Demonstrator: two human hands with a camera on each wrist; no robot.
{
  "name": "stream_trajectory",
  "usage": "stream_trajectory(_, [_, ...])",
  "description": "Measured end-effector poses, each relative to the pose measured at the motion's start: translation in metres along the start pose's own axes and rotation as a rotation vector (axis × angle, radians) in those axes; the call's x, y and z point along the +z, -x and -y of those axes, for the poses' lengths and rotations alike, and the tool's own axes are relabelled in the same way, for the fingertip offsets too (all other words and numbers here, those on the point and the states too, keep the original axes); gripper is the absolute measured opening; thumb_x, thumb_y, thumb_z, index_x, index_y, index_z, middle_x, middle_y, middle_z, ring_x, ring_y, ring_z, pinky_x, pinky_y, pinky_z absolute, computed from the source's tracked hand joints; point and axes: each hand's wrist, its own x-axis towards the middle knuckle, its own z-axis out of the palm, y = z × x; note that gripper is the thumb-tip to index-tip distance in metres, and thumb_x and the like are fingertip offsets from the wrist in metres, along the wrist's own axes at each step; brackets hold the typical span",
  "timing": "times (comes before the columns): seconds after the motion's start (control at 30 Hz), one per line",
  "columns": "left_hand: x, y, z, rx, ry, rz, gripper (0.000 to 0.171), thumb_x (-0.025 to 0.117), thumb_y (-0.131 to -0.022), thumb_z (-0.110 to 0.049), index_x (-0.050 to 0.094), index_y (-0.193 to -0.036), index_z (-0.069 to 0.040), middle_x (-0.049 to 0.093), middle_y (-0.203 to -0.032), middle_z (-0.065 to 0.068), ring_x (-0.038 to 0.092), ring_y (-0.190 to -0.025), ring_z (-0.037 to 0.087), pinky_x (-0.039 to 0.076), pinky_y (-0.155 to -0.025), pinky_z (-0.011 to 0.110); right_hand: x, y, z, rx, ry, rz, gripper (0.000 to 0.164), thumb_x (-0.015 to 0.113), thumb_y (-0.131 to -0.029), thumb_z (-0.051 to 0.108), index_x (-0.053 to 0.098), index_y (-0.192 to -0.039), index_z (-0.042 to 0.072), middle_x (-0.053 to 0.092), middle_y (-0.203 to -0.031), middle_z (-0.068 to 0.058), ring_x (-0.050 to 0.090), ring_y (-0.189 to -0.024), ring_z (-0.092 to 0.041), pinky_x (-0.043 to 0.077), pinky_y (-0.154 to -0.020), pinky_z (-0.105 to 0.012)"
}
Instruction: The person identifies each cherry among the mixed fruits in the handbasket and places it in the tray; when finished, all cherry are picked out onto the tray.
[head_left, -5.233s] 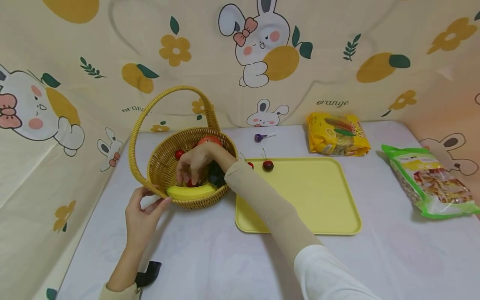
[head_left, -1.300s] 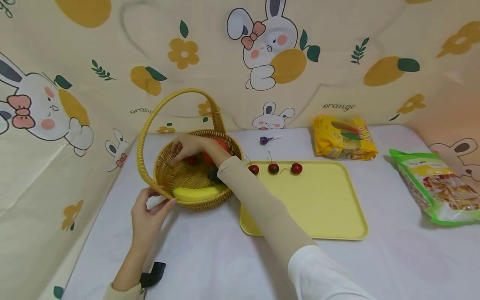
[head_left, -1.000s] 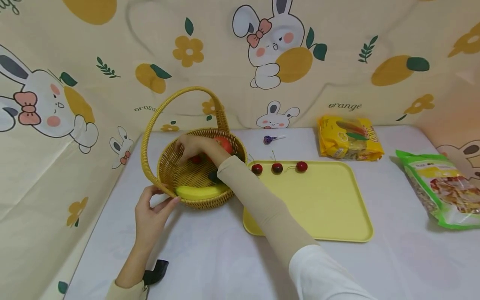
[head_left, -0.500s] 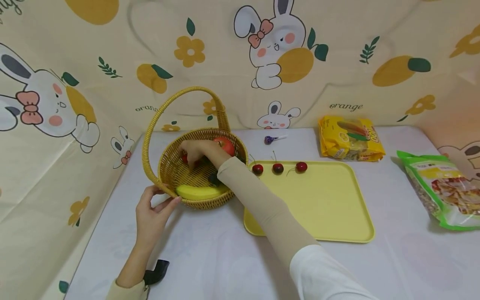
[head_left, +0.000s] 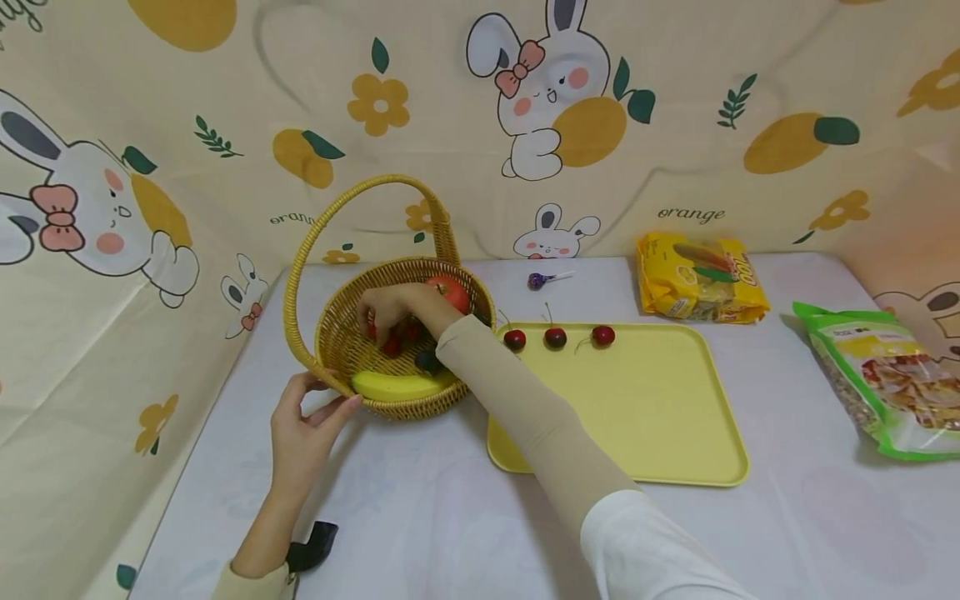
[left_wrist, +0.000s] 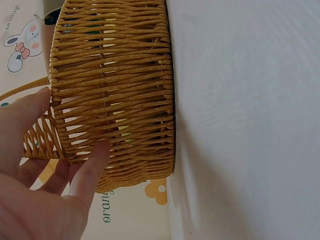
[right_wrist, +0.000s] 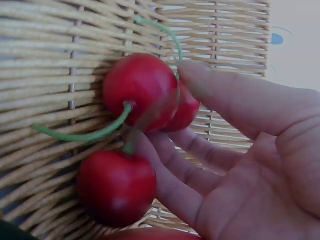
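My left hand (head_left: 302,433) pinches the rim of a wicker basket (head_left: 405,408) near the foot of its tall handle. In the left wrist view, thumb and fingers grip the woven wall on both sides. My right hand (head_left: 390,307) is inside the basket, fingers bent down among cherries. In the right wrist view, a cherry (right_wrist: 186,111) lies between thumb and fingers, partly hidden by another cherry (right_wrist: 140,90) in front. A third cherry (right_wrist: 117,187) sits lower, beside the fingers. The basket also holds a banana (head_left: 401,386), a red round fruit (head_left: 452,292) and a dark round thing (head_left: 427,361).
A yellow tray (head_left: 622,408) stands right of the basket, under my right forearm, with three cherries (head_left: 555,337) along its far edge. Behind it lie a lollipop (head_left: 538,281) and a yellow food packet (head_left: 701,279). A green-edged bag (head_left: 885,379) lies far right.
A third cherry has come onto the tray since the oldest frame. My right hand has moved from the basket's far left wall toward its middle, cherries shifting with it. The left hand keeps its grip.
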Motion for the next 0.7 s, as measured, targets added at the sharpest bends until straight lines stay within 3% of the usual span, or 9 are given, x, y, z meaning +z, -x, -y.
stream_trajectory(0.1, [0.0,0.0,-0.001,-0.003,0.005,0.001,0.046,0.074,-0.077,0.021,0.056,-0.118,0.013,0.054,-0.11,0.015,0.057,-0.102,0.015,0.06,-0.079,0.021,-0.001,-0.001,-0.001,-0.027,-0.03,-0.029,0.025,0.074,-0.085,-0.005,0.069,-0.11,-0.005,0.064,-0.105,-0.01,0.052,-0.073,-0.015,0.051,-0.063,-0.026])
stream_trajectory(0.2, [-0.001,0.0,-0.002,-0.006,0.014,0.001,0.045,0.075,-0.078,0.018,0.056,-0.118,0.012,0.054,-0.11,0.014,0.056,-0.102,0.017,0.06,-0.079,0.021,-0.003,-0.001,0.0,-0.094,-0.052,-0.092,0.021,0.072,-0.085,-0.008,0.068,-0.106,-0.007,0.066,-0.106,-0.012,0.055,-0.082,-0.016,0.051,-0.066,-0.024])
stream_trajectory(0.33, [0.0,0.0,-0.001,-0.015,0.011,-0.001,0.046,0.075,-0.078,0.018,0.056,-0.119,0.012,0.054,-0.112,0.018,0.056,-0.103,0.018,0.06,-0.08,0.02,-0.011,0.01,0.002,-0.16,-0.11,-0.144,0.028,0.068,-0.089,-0.008,0.063,-0.116,-0.005,0.061,-0.117,-0.013,0.056,-0.101,-0.019,0.053,-0.077,-0.025])
stream_trajectory(0.5, [-0.001,0.0,-0.002,-0.023,0.006,0.0,0.046,0.075,-0.078,0.017,0.056,-0.119,0.011,0.054,-0.112,0.017,0.057,-0.103,0.018,0.06,-0.08,0.021,-0.025,0.037,0.005,-0.269,-0.156,-0.17,0.029,0.066,-0.09,-0.006,0.066,-0.119,-0.003,0.065,-0.113,-0.011,0.057,-0.097,-0.019,0.055,-0.081,-0.026])
stream_trajectory(0.7, [0.002,0.001,-0.001,-0.003,0.011,0.001,0.045,0.074,-0.077,0.02,0.054,-0.118,0.014,0.052,-0.113,0.023,0.056,-0.103,0.019,0.059,-0.081,0.02,-0.038,0.088,-0.005,-0.46,-0.106,-0.308,0.022,0.068,-0.094,0.005,0.072,-0.115,0.003,0.069,-0.11,-0.004,0.056,-0.09,-0.015,0.052,-0.079,-0.024])
